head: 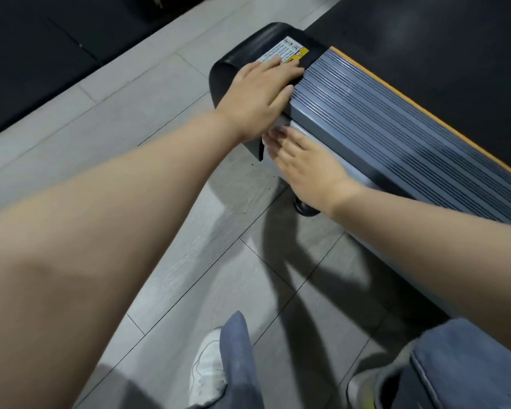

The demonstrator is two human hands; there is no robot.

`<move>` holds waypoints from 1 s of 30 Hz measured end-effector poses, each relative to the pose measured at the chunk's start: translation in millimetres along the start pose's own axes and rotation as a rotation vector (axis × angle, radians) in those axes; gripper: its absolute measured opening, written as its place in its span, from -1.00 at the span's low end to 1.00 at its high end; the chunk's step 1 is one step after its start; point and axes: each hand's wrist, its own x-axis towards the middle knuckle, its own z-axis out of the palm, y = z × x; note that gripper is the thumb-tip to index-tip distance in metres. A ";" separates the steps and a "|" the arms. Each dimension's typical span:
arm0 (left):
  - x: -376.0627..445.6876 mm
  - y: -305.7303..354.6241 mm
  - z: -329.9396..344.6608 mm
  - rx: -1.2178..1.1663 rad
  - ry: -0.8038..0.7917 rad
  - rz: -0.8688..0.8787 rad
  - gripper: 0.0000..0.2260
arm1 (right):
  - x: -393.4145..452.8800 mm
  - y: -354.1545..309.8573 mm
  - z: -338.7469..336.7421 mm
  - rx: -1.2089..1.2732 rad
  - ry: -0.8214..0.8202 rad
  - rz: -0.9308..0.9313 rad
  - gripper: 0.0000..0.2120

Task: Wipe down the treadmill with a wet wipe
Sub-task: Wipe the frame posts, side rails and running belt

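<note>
The treadmill's ribbed grey side rail [396,134] runs from the right edge up to a black end cap [248,45]. My left hand [257,95] lies flat on that cap, its straight fingers across a white and yellow warning label [292,50]. Lower down, my right hand [310,169] presses a white wet wipe [268,139] against the rail's outer side face, just beside the cap. Only a small bit of the wipe shows past the fingertips. The black running belt [440,39] lies beyond the rail's orange edge.
Grey floor tiles [130,119] spread to the left and below. A black rubber foot [303,209] props the treadmill under my right wrist. A dark mat [42,54] covers the far left. My white shoe [207,370] and blue trouser legs are at the bottom.
</note>
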 end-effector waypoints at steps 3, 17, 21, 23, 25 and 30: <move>2.1 7.9 1.0 -0.011 -0.008 -0.038 -0.59 | -37.3 -0.4 10.4 -0.026 -0.094 -0.085 -0.42; 8.8 -5.0 -2.8 -0.543 0.317 -0.127 -0.57 | 0.1 8.4 5.4 -0.022 0.028 -0.017 -0.42; 18.2 -46.7 -1.8 -0.441 0.355 -0.500 -0.46 | -67.3 -8.6 23.5 -0.003 -0.048 -0.144 -0.40; 18.5 -52.4 7.3 -0.552 0.242 -0.634 -0.43 | -77.5 -9.1 25.4 -0.041 -0.115 -0.228 -0.39; 18.8 -49.6 16.7 -0.614 0.250 -0.664 -0.44 | -55.9 -10.5 29.5 0.098 -0.066 -0.137 -0.41; 20.0 -47.6 16.6 -0.543 0.221 -0.675 -0.44 | 16.2 -11.1 16.2 0.037 -0.056 -0.084 -0.39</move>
